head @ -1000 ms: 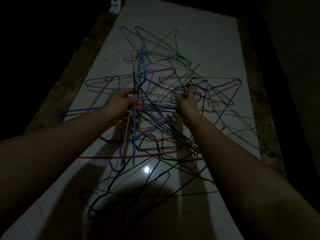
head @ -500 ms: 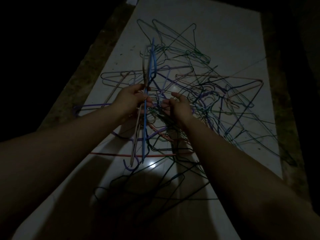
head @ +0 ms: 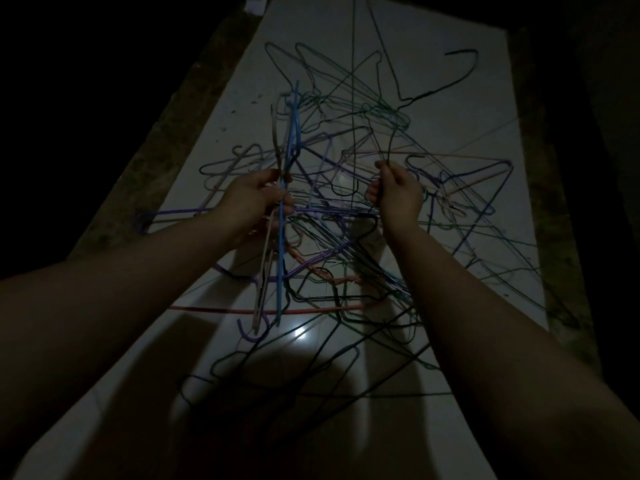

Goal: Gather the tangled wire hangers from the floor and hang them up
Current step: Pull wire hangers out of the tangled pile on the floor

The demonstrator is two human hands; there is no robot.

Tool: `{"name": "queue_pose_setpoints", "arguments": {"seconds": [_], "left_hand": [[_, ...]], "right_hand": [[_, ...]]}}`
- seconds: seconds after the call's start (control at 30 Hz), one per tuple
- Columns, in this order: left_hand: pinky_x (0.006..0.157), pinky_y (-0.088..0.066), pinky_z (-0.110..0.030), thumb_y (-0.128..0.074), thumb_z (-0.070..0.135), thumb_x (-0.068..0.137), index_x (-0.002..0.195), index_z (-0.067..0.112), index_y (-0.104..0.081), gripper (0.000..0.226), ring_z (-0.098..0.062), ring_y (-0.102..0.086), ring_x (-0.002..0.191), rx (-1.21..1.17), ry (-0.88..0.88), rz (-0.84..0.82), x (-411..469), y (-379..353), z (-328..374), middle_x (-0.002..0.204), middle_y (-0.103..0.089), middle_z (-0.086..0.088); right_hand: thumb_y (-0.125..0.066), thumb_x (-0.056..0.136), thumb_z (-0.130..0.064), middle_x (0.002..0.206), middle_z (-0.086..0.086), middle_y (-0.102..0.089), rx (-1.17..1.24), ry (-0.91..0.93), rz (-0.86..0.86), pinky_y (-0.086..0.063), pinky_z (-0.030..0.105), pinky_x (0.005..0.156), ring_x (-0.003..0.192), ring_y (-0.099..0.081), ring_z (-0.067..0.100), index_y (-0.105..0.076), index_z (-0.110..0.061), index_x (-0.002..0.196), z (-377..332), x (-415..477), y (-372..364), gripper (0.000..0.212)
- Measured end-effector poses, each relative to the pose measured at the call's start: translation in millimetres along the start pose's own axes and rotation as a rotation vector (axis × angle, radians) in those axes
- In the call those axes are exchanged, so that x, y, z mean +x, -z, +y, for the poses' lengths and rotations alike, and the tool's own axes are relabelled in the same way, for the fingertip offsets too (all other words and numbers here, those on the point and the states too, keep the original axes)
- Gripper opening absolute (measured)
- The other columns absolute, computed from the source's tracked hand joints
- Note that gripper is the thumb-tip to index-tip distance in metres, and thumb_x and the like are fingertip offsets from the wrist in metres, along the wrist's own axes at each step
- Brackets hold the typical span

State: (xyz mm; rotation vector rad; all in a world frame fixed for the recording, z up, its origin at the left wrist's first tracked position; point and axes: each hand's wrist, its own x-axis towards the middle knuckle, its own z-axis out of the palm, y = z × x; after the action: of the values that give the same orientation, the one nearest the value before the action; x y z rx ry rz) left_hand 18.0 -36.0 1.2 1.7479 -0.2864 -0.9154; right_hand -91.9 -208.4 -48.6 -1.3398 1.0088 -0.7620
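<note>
Underneath everything runs a long pale glossy floor strip (head: 450,84), bordered by dark rough ground along its left and right edges. Across its middle, from the left edge to the right edge, sprawls a tangled pile of thin wire hangers in blue, purple, green, black and pink (head: 460,206); it lies beneath and beyond both hands, and its near part reaches back between the two forearms.

Above the centre of the pile, the left hand (head: 254,199) is clenched around a slim bundle of hangers seen edge-on, a bright blue wire hanger (head: 281,265) beside a pale whitish one. The bundle stands almost upright, reaching past the fist toward the far edge and back toward the near edge.

Just to the right, apart from the left hand, the right hand (head: 398,192) has its fingers curled round a thin black wire hanger (head: 393,133), which rises from the fist toward the far right corner, where its hook curves over.

A red wire hanger (head: 221,310) lies crosswise below the bundle's lower end. A purple wire hanger (head: 166,213) pokes out at the left edge. A small bright light reflection (head: 301,333) glints on the floor nearer the person.
</note>
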Motion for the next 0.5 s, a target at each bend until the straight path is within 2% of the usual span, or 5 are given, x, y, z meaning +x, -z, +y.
{"name": "queue_pose_setpoints", "arguments": {"seconds": [0.13, 0.23, 0.33, 0.4, 0.5], "left_hand": [[0.057, -0.051, -0.026, -0.041, 0.005, 0.097, 0.128, 0.011, -0.051, 0.033, -0.009, -0.063, 0.068, 0.001, -0.023, -0.005, -5, -6, 6, 0.08, -0.061, -0.003], [0.052, -0.051, -0.02, -0.042, 0.004, 0.097, 0.132, 0.009, -0.048, 0.036, -0.008, -0.063, 0.067, 0.012, -0.041, -0.011, -6, -9, 9, 0.08, -0.062, -0.003], [0.048, -0.051, -0.016, -0.042, 0.002, 0.096, 0.133, 0.008, -0.048, 0.038, -0.003, -0.064, 0.056, 0.015, -0.08, -0.029, -8, -16, 14, 0.08, -0.062, -0.005], [0.047, -0.05, -0.015, -0.042, 0.001, 0.096, 0.134, 0.006, -0.046, 0.038, -0.002, -0.063, 0.053, 0.001, -0.115, -0.03, -10, -22, 19, 0.08, -0.062, -0.006], [0.047, -0.048, -0.014, -0.041, 0.0, 0.096, 0.123, 0.004, -0.053, 0.03, -0.007, -0.063, 0.058, -0.018, -0.172, -0.013, -13, -28, 27, 0.081, -0.06, -0.008]], "right_hand": [[-0.052, 0.096, -0.012, 0.058, 0.001, -0.048, -0.046, -0.007, 0.055, -0.036, 0.021, 0.048, 0.05, -0.043, 0.01, -0.068, -0.004, 0.097, -7, -4, 5, 0.018], [-0.052, 0.095, -0.009, 0.056, 0.002, -0.044, 0.012, 0.013, 0.111, -0.033, 0.02, 0.046, 0.045, -0.037, 0.008, -0.065, -0.008, 0.081, -26, -7, 12, 0.019], [-0.053, 0.094, -0.007, 0.051, -0.001, -0.039, 0.055, 0.097, 0.085, -0.028, 0.02, 0.044, 0.044, -0.033, 0.009, -0.06, -0.012, 0.07, -49, -12, 16, 0.025], [-0.052, 0.094, -0.007, 0.051, -0.002, -0.039, 0.064, 0.145, 0.074, -0.027, 0.022, 0.045, 0.044, -0.032, 0.008, -0.061, -0.015, 0.07, -63, -15, 16, 0.027], [-0.051, 0.095, -0.008, 0.053, 0.0, -0.042, 0.052, 0.163, 0.064, -0.03, 0.019, 0.046, 0.044, -0.036, 0.005, -0.065, -0.018, 0.076, -78, -14, 16, 0.026]]}}
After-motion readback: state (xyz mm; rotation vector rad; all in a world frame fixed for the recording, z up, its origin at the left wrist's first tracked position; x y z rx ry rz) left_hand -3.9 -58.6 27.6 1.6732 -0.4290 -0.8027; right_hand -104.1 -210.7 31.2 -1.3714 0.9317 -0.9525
